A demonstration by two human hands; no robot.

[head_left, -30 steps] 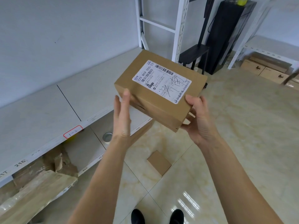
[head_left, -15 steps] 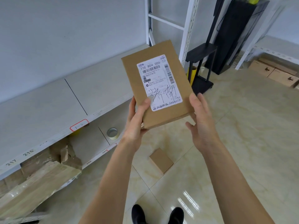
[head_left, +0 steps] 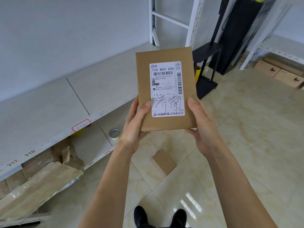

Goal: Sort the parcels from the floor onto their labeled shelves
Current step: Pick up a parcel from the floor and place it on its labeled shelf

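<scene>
Cardboard parcel point(head_left: 166, 89) held upright over tiled floor point(head_left: 246, 129), shipping label point(head_left: 167, 88) facing camera. Left hand point(head_left: 134, 127) gripping lower left edge, thumb on front face; right hand point(head_left: 203, 124) gripping lower right edge. Smaller cardboard parcel point(head_left: 163, 161) flat on floor below. Shelf tag "1-2" point(head_left: 81, 125) on shelf point(head_left: 49, 109) at left.

Glossy beige tile floor point(head_left: 246, 145), pale grey wall point(head_left: 65, 38)
</scene>
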